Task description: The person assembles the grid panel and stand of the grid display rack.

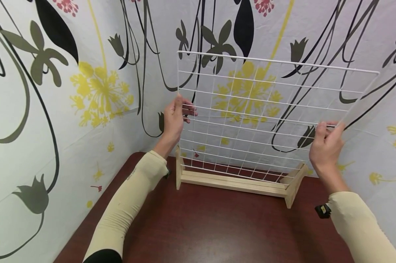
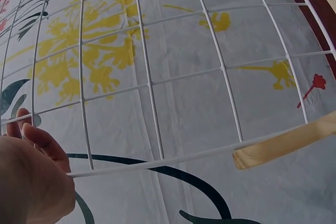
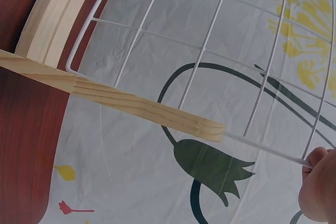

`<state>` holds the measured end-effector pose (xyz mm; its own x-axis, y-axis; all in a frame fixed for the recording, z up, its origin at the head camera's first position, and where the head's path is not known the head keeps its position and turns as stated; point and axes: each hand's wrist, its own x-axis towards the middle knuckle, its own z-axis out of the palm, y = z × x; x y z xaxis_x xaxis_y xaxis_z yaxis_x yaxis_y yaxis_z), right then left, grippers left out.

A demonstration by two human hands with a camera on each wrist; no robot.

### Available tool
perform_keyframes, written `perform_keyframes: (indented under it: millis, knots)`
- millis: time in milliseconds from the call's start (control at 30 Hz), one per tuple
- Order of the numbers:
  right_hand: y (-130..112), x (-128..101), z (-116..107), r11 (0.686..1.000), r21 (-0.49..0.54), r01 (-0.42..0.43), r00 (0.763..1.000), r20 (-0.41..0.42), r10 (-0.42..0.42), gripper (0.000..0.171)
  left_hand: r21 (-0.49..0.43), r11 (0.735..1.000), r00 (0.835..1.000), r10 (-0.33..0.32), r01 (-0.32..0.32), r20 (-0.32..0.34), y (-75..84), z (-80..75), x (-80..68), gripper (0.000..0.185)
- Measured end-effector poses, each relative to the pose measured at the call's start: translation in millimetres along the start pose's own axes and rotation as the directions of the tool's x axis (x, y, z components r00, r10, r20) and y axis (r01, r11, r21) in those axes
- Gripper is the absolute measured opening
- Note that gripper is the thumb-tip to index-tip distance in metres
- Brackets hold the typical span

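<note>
Gripping one wire grid (image 1: 260, 113), two hands, left hand (image 1: 174, 118), right hand (image 1: 326, 146)

Wire grid (image 1: 263, 113): white. Stand (image 1: 234, 181): pale natural wood. Desk (image 1: 217, 226): dark reddish-brown. Backdrop (image 1: 86, 91): white, printed with yellow, black, olive and red flowers.

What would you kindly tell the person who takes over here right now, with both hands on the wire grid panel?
Left hand: grips the left edge of the white wire grid panel, about mid-height.
Right hand: grips the panel's right edge, lower down.
The panel stands upright, its bottom edge inside the wooden stand on the dark red table, between the stand's two end uprights.
Done: the panel is in the stand.
Left: whether it is fully seated cannot be told; check before loosening either grip.
</note>
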<state>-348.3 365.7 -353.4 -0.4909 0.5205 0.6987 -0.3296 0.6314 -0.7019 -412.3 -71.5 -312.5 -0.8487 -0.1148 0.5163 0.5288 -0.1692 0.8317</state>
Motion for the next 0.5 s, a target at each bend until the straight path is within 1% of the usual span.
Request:
perform_keyframes:
  millis: [267, 500]
  knots:
    - [0.9, -1.7, -2.4, 0.999, -0.019, -0.029, 0.999, 0.015, 0.03, 0.012, 0.036, 0.999, 1.0, -0.001, 0.001, 0.012, 0.8, -2.2, -3.2, 0.05]
    - [1.6, -4.3, -3.0, 0.999, -0.02, -0.028, 0.999, 0.025, 0.029, 0.008, 0.065, 0.998, 1.0, 0.004, -0.005, 0.019, -3.0, -4.9, -6.0, 0.051]
